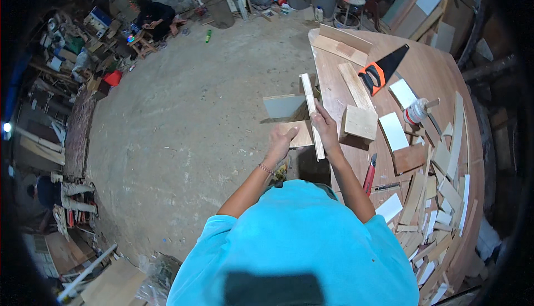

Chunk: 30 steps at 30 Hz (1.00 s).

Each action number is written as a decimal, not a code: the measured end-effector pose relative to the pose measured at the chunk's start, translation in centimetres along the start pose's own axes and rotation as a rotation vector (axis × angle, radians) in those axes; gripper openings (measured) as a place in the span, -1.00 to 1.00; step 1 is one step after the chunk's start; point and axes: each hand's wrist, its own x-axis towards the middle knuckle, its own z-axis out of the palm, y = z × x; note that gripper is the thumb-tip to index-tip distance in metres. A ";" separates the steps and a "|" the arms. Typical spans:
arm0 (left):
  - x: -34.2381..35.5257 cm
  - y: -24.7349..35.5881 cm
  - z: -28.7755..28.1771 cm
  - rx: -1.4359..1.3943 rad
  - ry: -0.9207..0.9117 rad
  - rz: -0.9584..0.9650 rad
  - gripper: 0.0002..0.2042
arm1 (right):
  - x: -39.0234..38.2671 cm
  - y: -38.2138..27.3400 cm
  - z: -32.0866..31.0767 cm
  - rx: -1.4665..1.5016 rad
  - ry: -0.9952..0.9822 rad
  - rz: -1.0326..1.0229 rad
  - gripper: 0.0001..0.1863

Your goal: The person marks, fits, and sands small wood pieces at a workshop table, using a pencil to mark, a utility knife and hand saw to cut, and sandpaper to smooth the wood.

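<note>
My left hand (281,142) grips a thin rectangular wooden board (302,133) by its left end, held flat beside the workbench's near-left edge. My right hand (325,124) is closed on a long pale wooden strip (306,88), which stands across the board's right end, apparently touching it. Just right of my right hand a square wooden block (359,122) lies on the plywood bench (434,69), below a flat plank (353,83). An orange-handled handsaw (377,77), a red utility knife (370,175) and a white container with a stick in it (414,112) also lie on the bench.
Many wood offcuts (445,195) cover the bench's right side; an L-shaped wooden piece (342,44) is at its far end. The concrete floor (183,111) stretches left. One person (153,19) sits at the back left, another (55,195) is at the far left. A stool (351,0) stands behind.
</note>
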 end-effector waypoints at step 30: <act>2.1 -0.7 -3.9 0.014 0.077 0.035 -0.78 | -2.7 2.7 1.9 -0.059 -0.106 0.095 -0.48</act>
